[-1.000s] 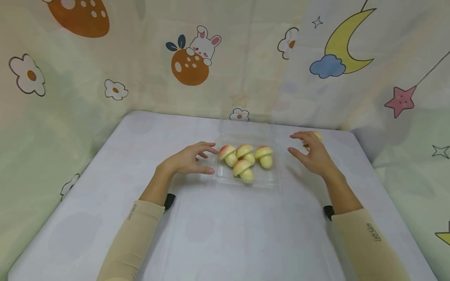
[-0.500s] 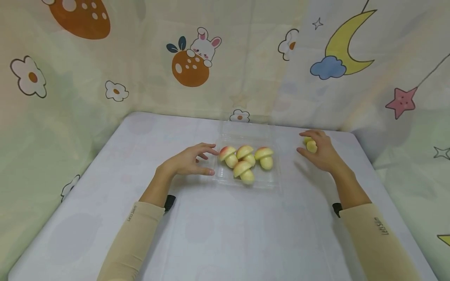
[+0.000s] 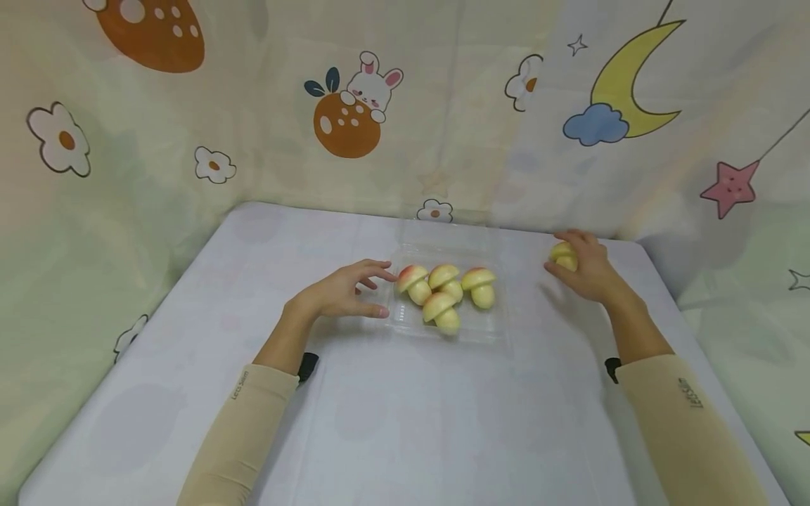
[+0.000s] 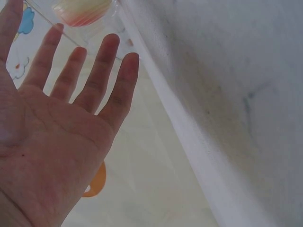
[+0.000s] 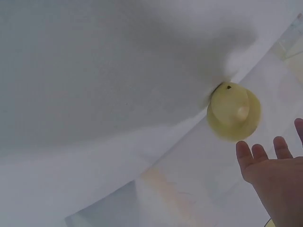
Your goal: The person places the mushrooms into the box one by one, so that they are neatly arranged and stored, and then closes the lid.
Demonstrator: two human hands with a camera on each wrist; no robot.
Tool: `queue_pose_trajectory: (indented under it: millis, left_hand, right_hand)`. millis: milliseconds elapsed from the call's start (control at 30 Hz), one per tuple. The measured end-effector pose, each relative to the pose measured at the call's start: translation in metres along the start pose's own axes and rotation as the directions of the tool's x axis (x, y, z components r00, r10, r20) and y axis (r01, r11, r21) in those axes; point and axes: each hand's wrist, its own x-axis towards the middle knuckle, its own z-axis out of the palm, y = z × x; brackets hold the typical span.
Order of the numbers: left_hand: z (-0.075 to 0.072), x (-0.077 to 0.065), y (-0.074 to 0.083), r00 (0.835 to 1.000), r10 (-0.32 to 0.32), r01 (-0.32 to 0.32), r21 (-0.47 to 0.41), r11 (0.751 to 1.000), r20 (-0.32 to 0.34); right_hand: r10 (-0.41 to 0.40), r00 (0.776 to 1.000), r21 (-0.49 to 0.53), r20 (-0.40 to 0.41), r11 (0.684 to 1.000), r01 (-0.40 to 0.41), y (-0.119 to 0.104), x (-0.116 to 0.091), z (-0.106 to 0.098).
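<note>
Several pale yellow toy mushrooms (image 3: 439, 306) with red-tinged caps lie in a clear plastic box (image 3: 471, 332). My left hand (image 3: 344, 290) is at the left side of this box, its fingers spread and holding nothing; the left wrist view shows the bare palm (image 4: 57, 127). One more yellow mushroom (image 3: 567, 262) stands on the table at the back right. Around it my right hand (image 3: 591, 267) reaches with thumb and fingers apart. In the right wrist view, a small gap shows between the fingertips and that mushroom (image 5: 230, 109).
The box's transparent lid (image 3: 446, 235) lies folded back toward the rear of the table. A white cloth covers the table (image 3: 405, 422). Behind and beside it hangs a curtain (image 3: 266, 84) printed with cartoon figures.
My right hand has moved right and slightly back to the lone mushroom, its thumb now close to it. The left hand has stayed by the box. The head view has shifted slightly.
</note>
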Motion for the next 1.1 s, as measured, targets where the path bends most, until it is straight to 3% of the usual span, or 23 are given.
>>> queue_pose_trajectory:
  millis: [433,833,1100]
  left_hand:
    - [0.0,0.0,0.001,1.0,-0.001,0.001,-0.001,1.0,0.001]
    - [0.0,-0.001,0.001,1.0,-0.021,0.021,-0.003,1.0,0.0]
    - [0.0,-0.002,0.002,1.0,-0.018,0.018,0.003,1.0,-0.005]
  right_hand:
    - [0.169,0.979,-0.023,0.115,0.986,-0.168,0.018,0.0,0.0]
    - [0.217,0.958,0.006,0.187,0.975,-0.222,0.03,-0.002,0.005]
    - [0.198,0.965,0.022,0.171,0.979,-0.204,0.028,-0.003,0.006]
